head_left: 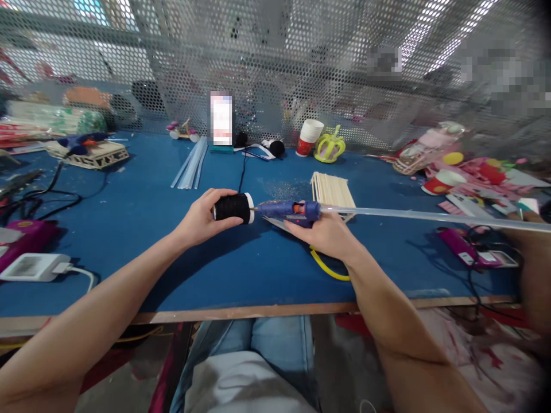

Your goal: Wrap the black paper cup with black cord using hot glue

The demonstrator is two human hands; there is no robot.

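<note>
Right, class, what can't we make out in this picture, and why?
Head view:
Phone-like screen: contents pixelated.
Most of the glue gun handle: covered by the right hand.
Clear stick, far end: cut off by the right edge.
Nozzle contact with the black spool: too small to tell.
Scene behind the perforated mesh: blurred, screened by it.

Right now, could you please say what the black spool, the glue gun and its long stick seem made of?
Black spool: probably thread, matte, finely wound, with white, perhaps plastic, ends.
Glue gun: likely hard plastic, given its smooth, moulded blue body.
Long stick: apparently glue, translucent with a slight sheen.
</note>
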